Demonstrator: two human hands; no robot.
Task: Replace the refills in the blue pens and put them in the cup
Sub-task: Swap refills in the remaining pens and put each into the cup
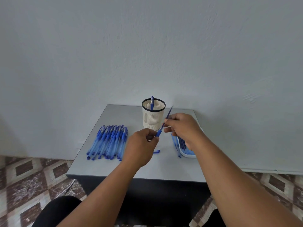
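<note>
— Left hand point(142, 145)?
— Curled over the lower end of a blue pen point(158, 133), pinching it at the grip section, above the middle of the grey table point(114, 167).
— Right hand point(181, 126)?
— Fingers closed on a thin refill point(168, 114), just above the pen. Slanting up and to the right, top end poking past the knuckles, near the cup's rim.
— Refill inside the barrel or out?
— Cannot tell; hidden by fingers at the join.
— Cup point(153, 114)?
— Cream, slotted wall, dark rim, standing upright at the back of the table near the wall point(147, 46). One capped blue pen point(152, 103) upright inside, leaning on the far side.
— Rest of the pens?
— A pile of blue pens point(108, 141) lying side by side on the left of the table, caps toward the back, well apart from the cup.
— Right side?
— A white tray point(186, 154) partly under the right wrist, holding blue refills point(182, 143); a few more lying just beside its left edge.
— Between the hands and the front edge?
— A small blue piece point(157, 151) flat on the table, just below the left hand; too small to name.
— Floor point(29, 177)?
— Patterned tiles, brown and cream diamonds.
</note>
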